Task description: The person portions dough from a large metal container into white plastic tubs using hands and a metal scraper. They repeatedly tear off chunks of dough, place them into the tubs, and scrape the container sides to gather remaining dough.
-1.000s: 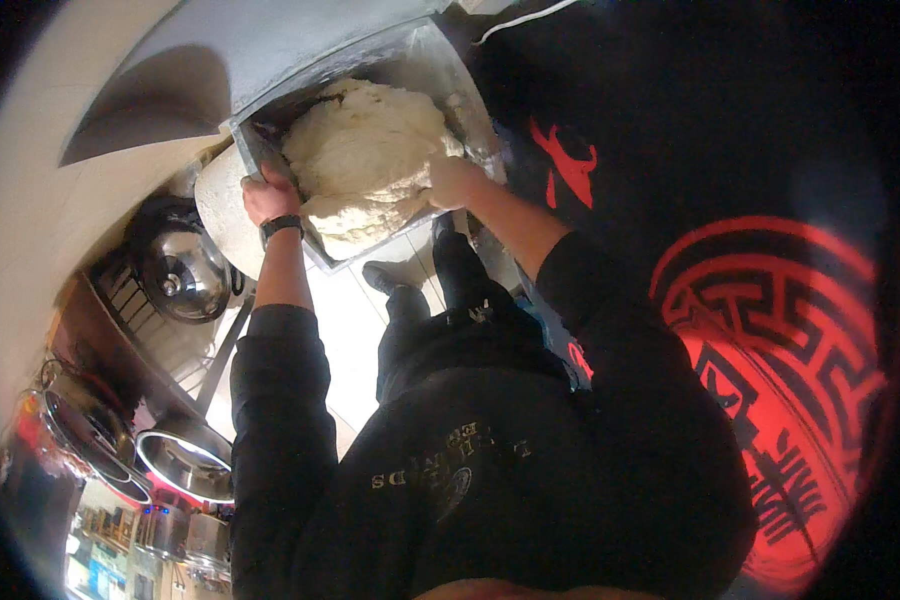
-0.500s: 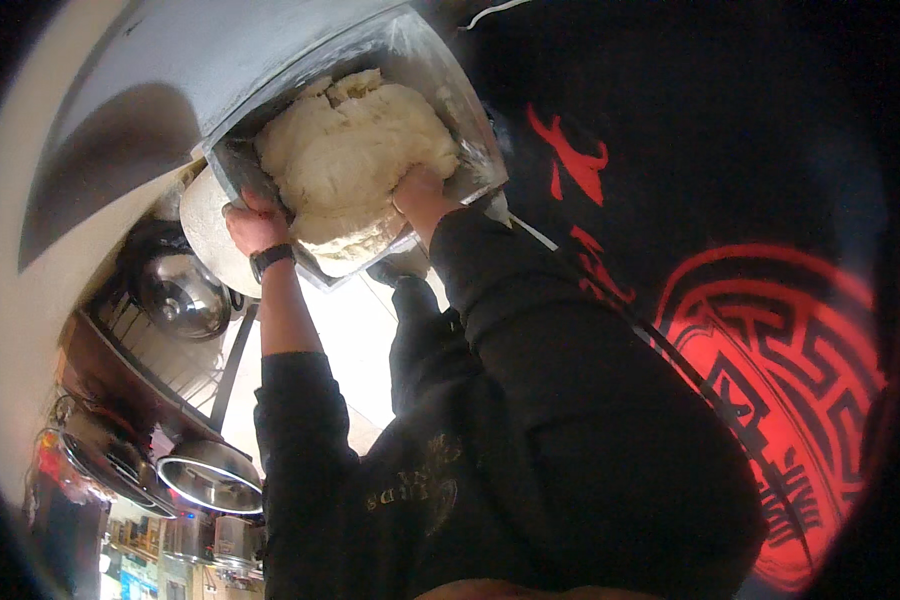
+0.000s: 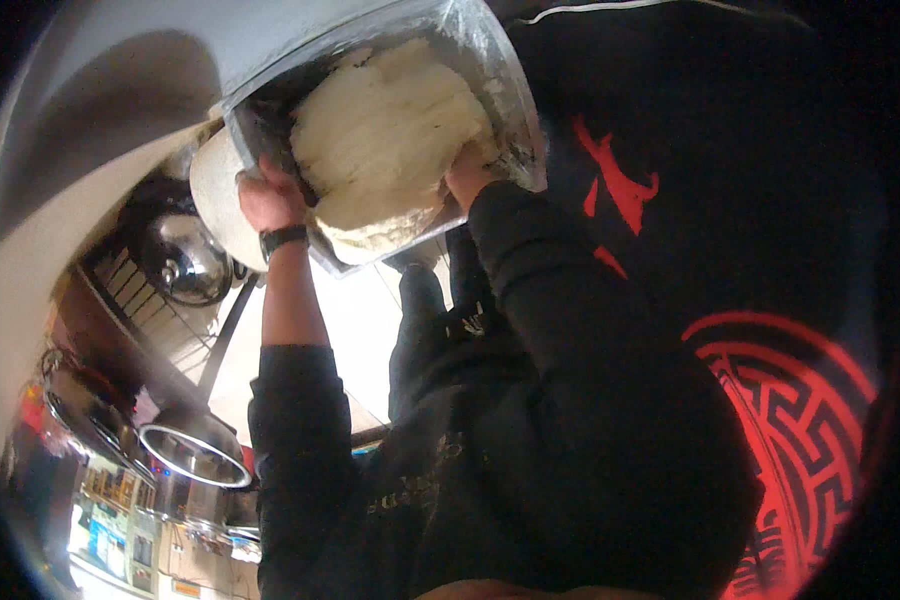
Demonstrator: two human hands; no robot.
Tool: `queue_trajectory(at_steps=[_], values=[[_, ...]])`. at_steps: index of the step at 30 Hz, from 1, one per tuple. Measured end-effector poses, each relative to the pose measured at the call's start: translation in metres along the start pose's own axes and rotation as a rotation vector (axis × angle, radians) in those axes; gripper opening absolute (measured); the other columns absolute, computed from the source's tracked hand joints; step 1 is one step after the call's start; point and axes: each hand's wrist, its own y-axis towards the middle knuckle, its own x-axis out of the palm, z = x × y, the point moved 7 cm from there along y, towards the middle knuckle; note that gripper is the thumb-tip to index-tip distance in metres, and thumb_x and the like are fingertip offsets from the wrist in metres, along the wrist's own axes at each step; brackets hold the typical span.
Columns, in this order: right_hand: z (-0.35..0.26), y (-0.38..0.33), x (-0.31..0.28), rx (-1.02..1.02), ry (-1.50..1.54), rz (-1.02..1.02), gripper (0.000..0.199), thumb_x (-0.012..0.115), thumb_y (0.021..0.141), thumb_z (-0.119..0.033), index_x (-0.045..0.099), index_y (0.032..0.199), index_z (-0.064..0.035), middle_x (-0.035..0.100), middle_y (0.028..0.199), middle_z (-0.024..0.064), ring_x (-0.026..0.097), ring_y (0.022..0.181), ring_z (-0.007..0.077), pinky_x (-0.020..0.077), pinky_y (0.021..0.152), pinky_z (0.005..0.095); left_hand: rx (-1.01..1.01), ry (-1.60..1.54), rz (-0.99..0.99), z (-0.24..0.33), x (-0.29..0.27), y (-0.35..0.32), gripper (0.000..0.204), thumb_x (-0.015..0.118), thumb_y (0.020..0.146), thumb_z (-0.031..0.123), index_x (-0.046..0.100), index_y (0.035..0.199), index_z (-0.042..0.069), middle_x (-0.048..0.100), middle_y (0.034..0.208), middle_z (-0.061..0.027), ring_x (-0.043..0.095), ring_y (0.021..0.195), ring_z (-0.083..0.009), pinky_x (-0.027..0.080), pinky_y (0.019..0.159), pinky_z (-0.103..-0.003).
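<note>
A large mass of pale dough [image 3: 390, 130] lies in a floury metal bin [image 3: 518, 95] at the upper middle. My left hand [image 3: 272, 198] is closed over the bin's left wall, with the thumb on the inner side and a dark band on the wrist. Against the right edge of the dough presses my right hand [image 3: 472, 172], its fingers curled and partly hidden by the dough and the sleeve. The dough's top is lumpy, and its near side looks cut or folded.
A round pale board or lid [image 3: 225, 195] sits just left of the bin. Further left are a shiny domed lid [image 3: 190, 265] and a round metal pot [image 3: 195, 455]. A black panel with red patterns [image 3: 620, 185] stands on the right. Bright floor [image 3: 360, 300] shows below the bin.
The view has shifted, so the bin appears further up and right. My right hand stays at the dough's right edge, and the dough's top looks flatter. My left hand keeps its hold on the wall.
</note>
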Motion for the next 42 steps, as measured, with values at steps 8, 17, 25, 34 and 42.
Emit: queue_trajectory(at_steps=[8,17,25,34,42], values=[[0.003,-0.059,-0.065,-0.245,0.094,-0.539,0.048,0.058,0.082,-0.033,0.06,0.118,-0.0015,0.063,0.116,0.0183,0.058,0.111,0.0324,0.0463,0.092,0.0392,-0.018,-0.086,0.067,-0.01,0.016,0.008,0.049,0.052,0.09,0.042,0.057,0.086,-0.007,0.062,0.086,-0.0317,0.061,0.085,-0.0482,0.049,0.075,-0.052],[-0.094,-0.118,-0.115,-0.12,-0.1,-0.004,0.087,0.078,0.061,-0.051,0.055,0.119,0.0108,0.05,0.123,0.0354,0.047,0.117,0.0465,0.0324,0.107,0.0466,-0.119,-0.143,-0.002,-0.006,0.023,0.013,0.05,0.05,0.09,0.043,0.055,0.096,-0.007,0.062,0.097,-0.0305,0.06,0.092,-0.0467,0.047,0.082,-0.051],[-0.086,-0.071,-0.076,0.025,-0.066,0.124,0.053,0.079,0.064,-0.04,0.069,0.099,-0.001,0.065,0.104,0.0179,0.059,0.104,0.0352,0.0423,0.097,0.0433,0.015,-0.076,0.041,-0.018,0.03,0.01,0.049,0.049,0.09,0.041,0.056,0.091,-0.008,0.062,0.09,-0.0309,0.06,0.088,-0.0478,0.048,0.078,-0.052],[-0.084,-0.065,-0.067,0.077,0.08,0.309,0.04,0.08,0.064,-0.028,0.07,0.094,-0.0031,0.066,0.103,0.0181,0.061,0.102,0.0335,0.0488,0.089,0.0398,-0.035,-0.06,0.101,-0.015,0.012,0.015,0.053,0.047,0.091,0.045,0.056,0.084,-0.007,0.062,0.082,-0.032,0.06,0.082,-0.0494,0.048,0.073,-0.054],[0.02,-0.138,-0.125,-0.303,1.604,-0.181,0.024,0.071,0.08,-0.02,0.067,0.094,-0.0002,0.067,0.087,0.0091,0.064,0.085,0.0192,0.0528,0.075,0.0306,-0.175,-0.108,0.112,0.009,-0.026,0.001,0.063,0.046,0.09,0.054,0.058,0.089,-0.008,0.062,0.092,-0.0334,0.059,0.093,-0.05,0.046,0.081,-0.053]])
